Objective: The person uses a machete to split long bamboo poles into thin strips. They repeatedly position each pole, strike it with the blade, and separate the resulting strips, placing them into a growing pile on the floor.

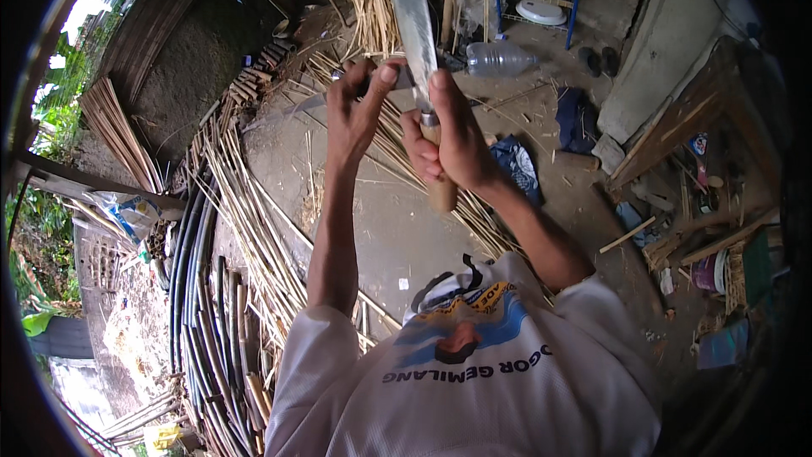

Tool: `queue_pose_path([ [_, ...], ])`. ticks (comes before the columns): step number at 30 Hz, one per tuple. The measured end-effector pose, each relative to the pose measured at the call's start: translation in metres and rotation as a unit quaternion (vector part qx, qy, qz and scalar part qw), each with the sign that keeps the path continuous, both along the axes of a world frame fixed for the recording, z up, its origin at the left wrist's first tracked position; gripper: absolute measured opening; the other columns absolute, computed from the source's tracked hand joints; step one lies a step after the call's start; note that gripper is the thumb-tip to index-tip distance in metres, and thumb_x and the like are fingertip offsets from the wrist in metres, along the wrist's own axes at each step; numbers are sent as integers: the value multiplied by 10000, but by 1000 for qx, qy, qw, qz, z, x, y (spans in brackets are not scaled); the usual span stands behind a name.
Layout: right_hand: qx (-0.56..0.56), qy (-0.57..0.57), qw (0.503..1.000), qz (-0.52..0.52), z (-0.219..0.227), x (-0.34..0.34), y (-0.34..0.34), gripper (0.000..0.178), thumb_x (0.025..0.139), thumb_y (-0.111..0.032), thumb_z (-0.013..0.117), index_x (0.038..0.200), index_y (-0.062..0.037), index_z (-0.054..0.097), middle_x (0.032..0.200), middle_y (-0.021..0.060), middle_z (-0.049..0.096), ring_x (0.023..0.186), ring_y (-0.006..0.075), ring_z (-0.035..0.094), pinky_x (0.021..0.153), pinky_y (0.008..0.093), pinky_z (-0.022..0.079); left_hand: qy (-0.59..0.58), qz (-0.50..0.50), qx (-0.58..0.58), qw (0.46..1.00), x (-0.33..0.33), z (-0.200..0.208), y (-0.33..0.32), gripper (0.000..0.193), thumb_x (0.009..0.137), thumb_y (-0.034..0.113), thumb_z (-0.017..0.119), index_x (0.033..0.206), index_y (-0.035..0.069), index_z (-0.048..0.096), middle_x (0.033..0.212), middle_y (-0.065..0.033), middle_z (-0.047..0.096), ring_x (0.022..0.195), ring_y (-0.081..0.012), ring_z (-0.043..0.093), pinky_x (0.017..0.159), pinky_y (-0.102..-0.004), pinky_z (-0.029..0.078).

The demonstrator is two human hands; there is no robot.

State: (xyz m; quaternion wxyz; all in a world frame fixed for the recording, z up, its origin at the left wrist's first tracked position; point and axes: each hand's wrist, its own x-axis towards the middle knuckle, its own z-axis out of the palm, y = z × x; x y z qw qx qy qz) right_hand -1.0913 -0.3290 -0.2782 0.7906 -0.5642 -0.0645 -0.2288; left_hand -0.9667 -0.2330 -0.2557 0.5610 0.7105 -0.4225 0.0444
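A large machete [411,21] with a broad steel blade and a pale wooden handle [441,193] points away from me, its tip past the top edge of the view. My right hand [450,140] is wrapped round the handle, with the thumb laid up along the base of the blade. Just left of the blade is my left hand [359,101], its fingers curled and its thumb and forefinger close to the steel. Whatever sits between those fingers is too small and dark to name.
Long thin bamboo strips [254,203] and dark poles [207,305] lie at the left. An upright bundle of split sticks [368,0] stands ahead. A clear plastic bottle [501,59], a blue-framed rack [541,13] and a cluttered wooden shelf [677,144] are at the right.
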Motion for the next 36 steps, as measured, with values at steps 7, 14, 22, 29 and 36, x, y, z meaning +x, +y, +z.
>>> queue_pose_path([
  [7,88,88,992,26,17,-3,-9,597,1034,-569,206,807,-69,439,507,-2,382,373,89,382,352,256,315,-10,37,7,999,0,-12,-9,351,914,393,677,986,58,757,632,26,422,620,-107,330,575,-281,283],
  [14,68,77,994,27,11,0,-22,582,1026,-582,265,847,-60,449,519,-15,329,371,81,353,350,245,315,-56,52,-4,997,2,-19,-19,448,881,419,712,727,3,650,570,20,377,595,-101,324,556,-284,263],
  [22,-48,53,995,-65,-7,-1,-27,501,1042,-523,281,1159,-70,458,575,9,425,365,79,345,337,254,322,-36,51,9,998,-4,-30,-29,475,862,452,725,703,14,631,565,23,406,578,-109,349,562,-304,282],
  [29,-11,95,992,-85,-10,5,-27,517,1029,-569,268,1066,-91,463,563,-18,379,389,89,371,365,250,336,-22,47,27,998,-4,-39,-35,506,844,473,737,673,20,591,604,3,466,643,-150,436,983,-461,282],
  [36,13,16,1000,6,32,43,-49,406,969,-476,552,902,-88,452,628,-7,482,457,65,482,378,252,415,-21,22,-13,999,87,-6,-25,501,842,488,740,760,-2,682,660,-21,587,630,-114,496,573,-290,378],
])
